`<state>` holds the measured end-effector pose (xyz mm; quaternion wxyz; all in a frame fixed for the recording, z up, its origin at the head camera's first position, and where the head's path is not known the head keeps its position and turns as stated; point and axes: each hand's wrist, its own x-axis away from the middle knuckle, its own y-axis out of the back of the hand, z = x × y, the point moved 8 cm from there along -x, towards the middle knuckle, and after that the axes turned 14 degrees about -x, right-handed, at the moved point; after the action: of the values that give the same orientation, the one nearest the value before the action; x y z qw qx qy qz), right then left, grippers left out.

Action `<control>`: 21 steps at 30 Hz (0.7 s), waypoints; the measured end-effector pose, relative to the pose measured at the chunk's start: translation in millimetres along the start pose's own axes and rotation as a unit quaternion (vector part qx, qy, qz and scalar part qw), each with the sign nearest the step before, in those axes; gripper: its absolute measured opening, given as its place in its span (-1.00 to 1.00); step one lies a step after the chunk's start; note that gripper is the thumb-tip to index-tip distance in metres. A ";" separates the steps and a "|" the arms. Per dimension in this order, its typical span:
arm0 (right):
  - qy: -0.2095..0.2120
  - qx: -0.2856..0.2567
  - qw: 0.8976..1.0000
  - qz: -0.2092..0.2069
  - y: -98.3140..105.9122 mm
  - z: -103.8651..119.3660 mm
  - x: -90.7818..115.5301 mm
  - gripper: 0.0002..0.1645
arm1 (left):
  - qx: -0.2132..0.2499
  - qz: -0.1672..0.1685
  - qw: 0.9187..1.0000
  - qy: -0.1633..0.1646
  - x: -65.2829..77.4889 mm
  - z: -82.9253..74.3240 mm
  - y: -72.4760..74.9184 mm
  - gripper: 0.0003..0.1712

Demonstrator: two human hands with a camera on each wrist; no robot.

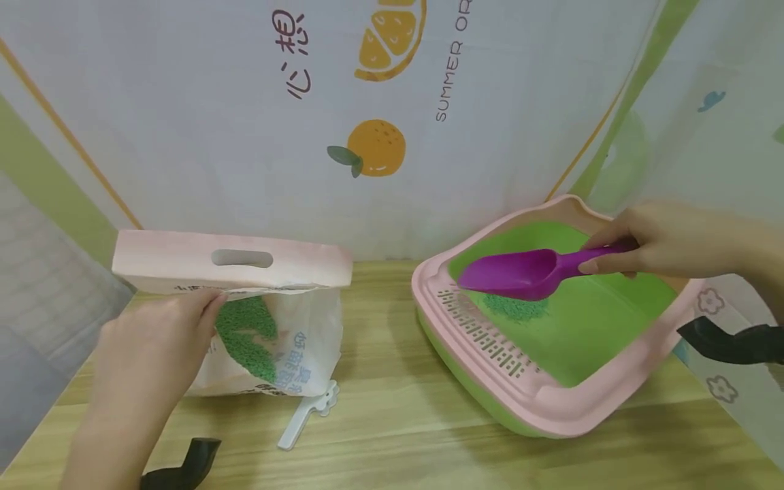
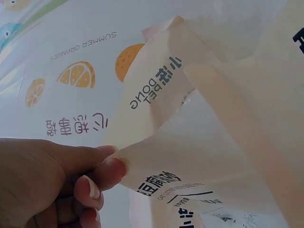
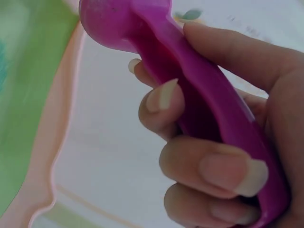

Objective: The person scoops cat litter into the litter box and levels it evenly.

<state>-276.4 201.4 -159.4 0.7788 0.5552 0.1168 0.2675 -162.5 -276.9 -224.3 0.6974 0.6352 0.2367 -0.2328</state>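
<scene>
My left hand (image 1: 156, 340) pinches the opened top edge of a cat litter bag (image 1: 318, 327), which stands upright at the left. Green granules show through the clear window of the bag. Close up in the left wrist view, thumb and forefinger grip the bag's rim. My right hand (image 1: 680, 238) holds a purple scoop (image 1: 517, 272) by its handle, its fingers curled round it. The scoop hangs over the litter box (image 1: 612, 391), pointing left, and no granules can be seen in its bowl. Below it, a small heap of green granules (image 1: 517, 307) lies on the box's green floor.
On the wooden table (image 1: 392, 422), a white flat tool (image 1: 300, 422) with a scalloped end lies just in front of the bag. Behind everything hangs a white curtain (image 1: 245, 150) printed with oranges. The litter box has a raised pink rim with a slotted ledge.
</scene>
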 end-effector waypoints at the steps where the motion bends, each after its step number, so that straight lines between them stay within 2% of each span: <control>1: 0.017 -0.002 1.000 -0.009 -2.4 6.8 0.3 -0.93 | 0.000 0.001 1.000 0.001 -0.1 0.2 0.0 -0.65; 5: 0.084 -0.017 0.995 -0.046 -9.4 34.4 5.7 -0.77 | 0.001 -0.004 1.000 0.001 -0.3 -0.3 1.9 -0.62; 8: 0.129 -0.016 0.989 -0.077 -16.5 56.1 9.8 -0.50 | 0.002 -0.003 1.000 0.002 -0.4 0.3 2.2 -0.62; 10: 0.155 -0.017 0.983 -0.094 -23.5 69.1 10.1 -0.47 | -0.001 -0.003 1.000 0.000 -0.7 0.3 1.6 -0.59; 11: 0.165 -0.018 0.981 -0.101 -27.7 75.2 9.7 -0.48 | -0.002 -0.003 1.000 -0.001 -1.0 0.1 1.1 -0.60; 14: 0.180 -0.020 0.977 -0.110 -43.1 91.9 6.1 -0.78 | -0.001 -0.003 1.000 -0.006 -2.1 -0.9 -0.6 -0.58; 17: 0.175 -0.026 0.978 -0.108 -61.7 109.0 1.0 -0.93 | 0.002 -0.003 1.000 -0.009 -2.8 -0.7 -1.9 -0.57; 18: 0.169 -0.024 0.979 -0.109 -67.6 114.5 -0.8 -0.95 | 0.002 -0.002 1.000 -0.008 -2.9 -0.2 -2.2 -0.57; 21: 0.151 -0.015 0.982 -0.114 -83.6 130.0 -4.6 -0.81 | 0.004 0.004 1.000 -0.007 -2.6 0.8 -2.1 -0.61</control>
<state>-194.0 74.4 -191.1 0.7857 0.4798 0.2920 0.2593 -165.7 -277.8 -224.2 0.6974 0.6370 0.2286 -0.2357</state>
